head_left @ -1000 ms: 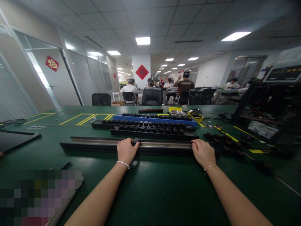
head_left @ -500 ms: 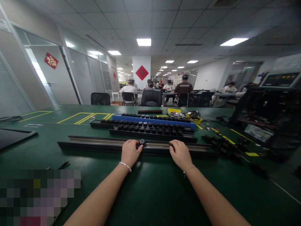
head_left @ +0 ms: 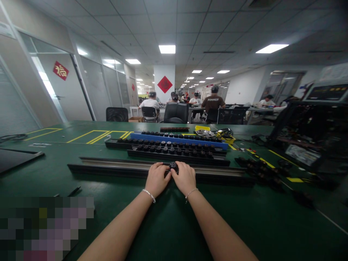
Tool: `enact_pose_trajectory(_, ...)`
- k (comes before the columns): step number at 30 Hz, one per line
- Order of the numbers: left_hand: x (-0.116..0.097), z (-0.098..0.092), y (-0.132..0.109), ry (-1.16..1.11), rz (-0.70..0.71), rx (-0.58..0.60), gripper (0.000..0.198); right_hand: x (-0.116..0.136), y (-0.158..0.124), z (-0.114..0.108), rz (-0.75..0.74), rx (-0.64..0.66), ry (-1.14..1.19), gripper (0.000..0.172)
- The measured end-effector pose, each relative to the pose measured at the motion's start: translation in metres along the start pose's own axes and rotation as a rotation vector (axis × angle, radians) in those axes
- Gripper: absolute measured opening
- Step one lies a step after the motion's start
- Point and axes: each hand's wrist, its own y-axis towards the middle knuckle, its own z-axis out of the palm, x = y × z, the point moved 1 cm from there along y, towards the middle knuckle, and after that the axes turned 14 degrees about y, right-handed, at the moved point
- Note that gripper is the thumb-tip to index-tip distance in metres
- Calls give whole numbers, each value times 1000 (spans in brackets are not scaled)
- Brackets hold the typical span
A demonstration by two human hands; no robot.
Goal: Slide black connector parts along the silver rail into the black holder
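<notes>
A long black rail (head_left: 108, 169) with a pale inner channel lies crosswise before me on the green table. At its middle sits a small round black piece (head_left: 173, 165), with what look like slots in its top. My left hand (head_left: 157, 177) is closed against its left side, thumb in front and fingers behind. From the right, my right hand (head_left: 184, 177) grips the same piece, its thumb near the left thumb. My fingers cover part of the piece and of the rail beneath.
Beyond the rail lie a blue rail (head_left: 176, 139) and black rails (head_left: 179, 155) carrying rows of round black pieces. Loose dark parts (head_left: 261, 172) are scattered at right, near an open equipment rack (head_left: 307, 134). A yellow basket (head_left: 228, 139) stands farther back. Several people sit at distant tables.
My right hand has slid left along the rail to meet the round black piece. My left hand and the piece have shifted slightly right.
</notes>
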Motion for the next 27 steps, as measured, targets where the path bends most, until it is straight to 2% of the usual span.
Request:
enact_pose_trajectory(7,-4,1,-2,-24,62,-19,22,-6,0,2,19,-47,10,41)
enact_pose_trajectory(18,-5,0,-2,-18,73,49,27,-5,1,1,29,-75,12,38)
enact_pose_trajectory(23,-3,-2,-3,25,94,-12,29,-5,2,1,37,-86,-8,35)
enact_pose_trajectory(27,0,0,-4,125,46,-62,40,-8,1,0,40,-123,-32,34)
